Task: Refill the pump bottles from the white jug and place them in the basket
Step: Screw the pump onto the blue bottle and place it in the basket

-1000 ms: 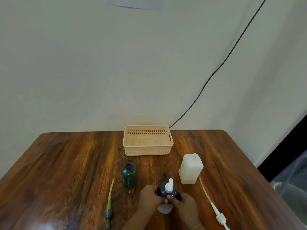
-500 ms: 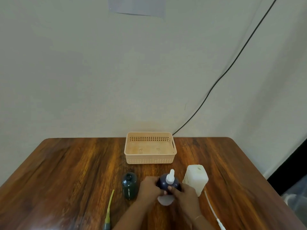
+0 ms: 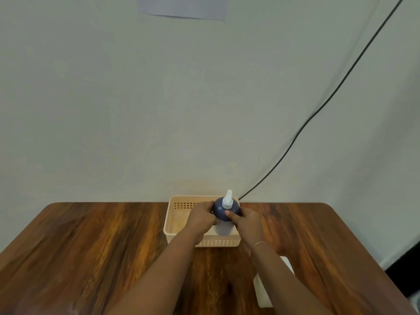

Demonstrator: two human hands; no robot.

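A dark blue pump bottle point(image 3: 223, 211) with a white pump top is held upright over the right half of the peach plastic basket point(image 3: 176, 226). My left hand point(image 3: 201, 218) grips its left side and my right hand point(image 3: 246, 220) grips its right side, thumb on the front. The bottle's pale lower part shows between my hands, inside the basket's outline. The white jug point(image 3: 263, 292) stands at the lower right, mostly hidden behind my right forearm. The green bottle is hidden by my arms or out of frame.
The basket sits at the far edge of the wooden table point(image 3: 91, 246), close to the wall. A black cable point(image 3: 318, 112) runs down the wall to the table behind the basket.
Both hands have carried the blue bottle away from me, from beside the jug to over the basket. The view has shifted, so the green bottle and loose pump tubes are out of sight.
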